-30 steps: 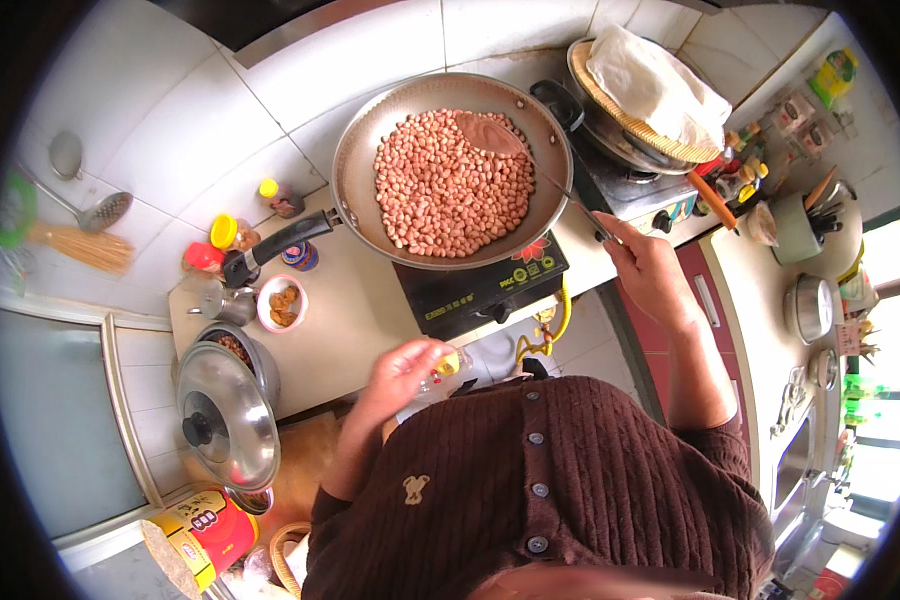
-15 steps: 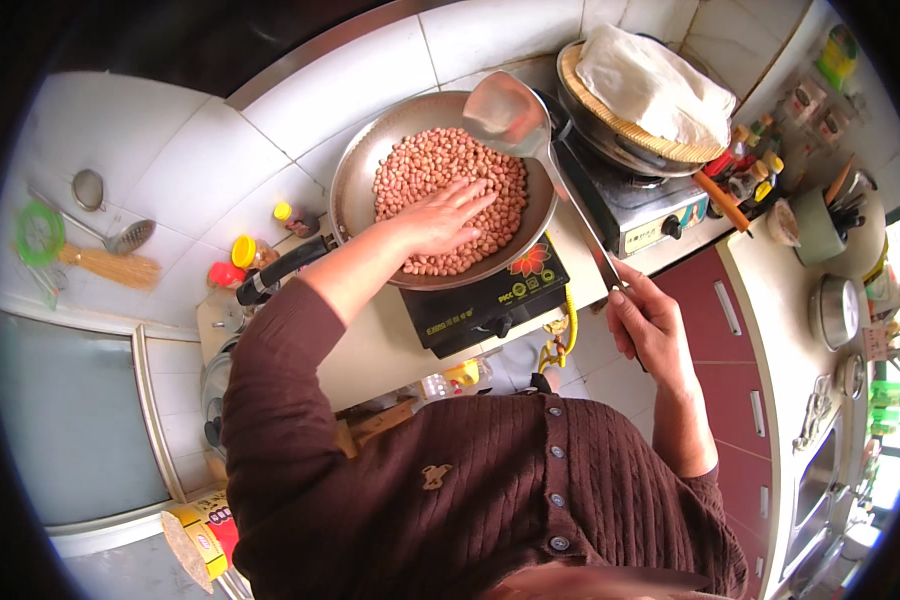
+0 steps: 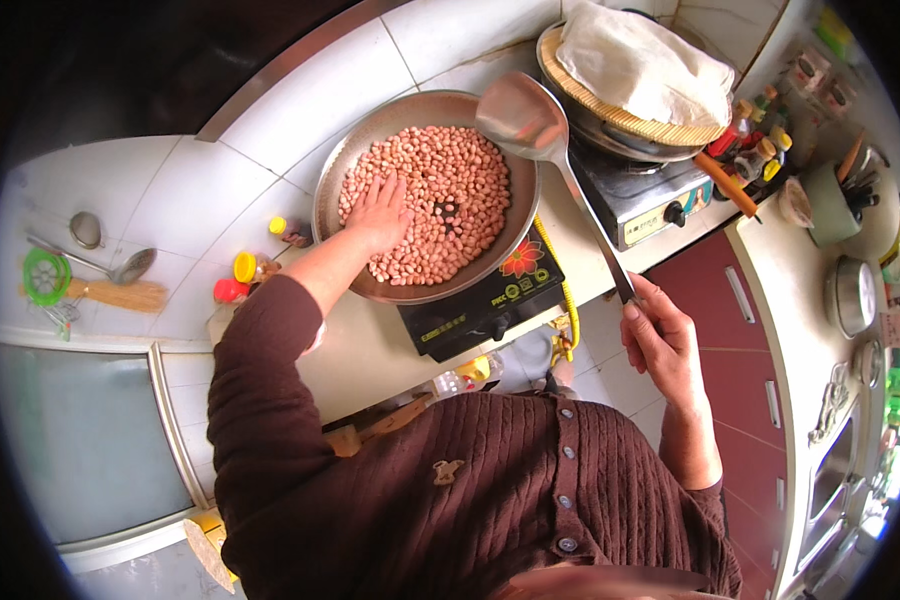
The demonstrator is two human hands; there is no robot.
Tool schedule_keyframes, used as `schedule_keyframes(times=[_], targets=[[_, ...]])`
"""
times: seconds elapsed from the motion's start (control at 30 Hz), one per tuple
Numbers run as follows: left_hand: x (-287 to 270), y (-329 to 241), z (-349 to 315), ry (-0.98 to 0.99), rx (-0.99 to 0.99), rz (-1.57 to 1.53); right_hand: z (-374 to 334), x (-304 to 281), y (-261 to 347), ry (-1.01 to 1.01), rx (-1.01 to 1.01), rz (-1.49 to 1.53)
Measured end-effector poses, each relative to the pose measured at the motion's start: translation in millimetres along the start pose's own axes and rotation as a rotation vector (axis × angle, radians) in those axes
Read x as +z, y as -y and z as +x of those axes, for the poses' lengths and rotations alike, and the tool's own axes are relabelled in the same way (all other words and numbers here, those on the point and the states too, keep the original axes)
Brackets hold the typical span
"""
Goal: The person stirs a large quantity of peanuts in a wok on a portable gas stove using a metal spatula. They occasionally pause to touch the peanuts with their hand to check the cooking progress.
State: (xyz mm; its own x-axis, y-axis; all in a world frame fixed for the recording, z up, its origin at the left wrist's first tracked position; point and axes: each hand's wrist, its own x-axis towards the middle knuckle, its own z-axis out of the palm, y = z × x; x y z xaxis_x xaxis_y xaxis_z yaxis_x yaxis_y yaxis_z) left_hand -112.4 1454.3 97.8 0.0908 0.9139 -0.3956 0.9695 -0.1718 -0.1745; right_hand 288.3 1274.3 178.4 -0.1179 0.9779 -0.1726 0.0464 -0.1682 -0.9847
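Note:
A wide metal pan holds a spread layer of pinkish-red peanuts. My left hand lies flat on the peanuts at the pan's left side, palm down and fingers outstretched. Near the middle of the layer, a small dark patch of pan bottom shows through. In my right hand, the fingers are wrapped round the dark handle end of a long metal wok spatula. Its broad blade is raised at the pan's upper right rim. The pan sits on a black gas stove with a flower print.
To the right, a second stove carries a pot topped by a woven tray and white cloth. Seasoning bottles stand beyond it. Jars with yellow and red lids are left of the pan. A yellow hose hangs at the counter's front.
My left hand has slid from the middle of the peanuts to the left side, and a bare spot has appeared in the layer. My right hand still holds the spatula. The view has shifted slightly.

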Motion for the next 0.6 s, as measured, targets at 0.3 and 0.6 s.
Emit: schedule_keyframes(times=[0.3,0.6], targets=[[-4,-56,-51,0.174,0.348,-0.229,8,-5,-2,0.011,-0.05,-0.019],[-24,-45,32,-0.148,-0.061,-0.179,2,-7,-6,-0.004,-0.065,-0.052]])
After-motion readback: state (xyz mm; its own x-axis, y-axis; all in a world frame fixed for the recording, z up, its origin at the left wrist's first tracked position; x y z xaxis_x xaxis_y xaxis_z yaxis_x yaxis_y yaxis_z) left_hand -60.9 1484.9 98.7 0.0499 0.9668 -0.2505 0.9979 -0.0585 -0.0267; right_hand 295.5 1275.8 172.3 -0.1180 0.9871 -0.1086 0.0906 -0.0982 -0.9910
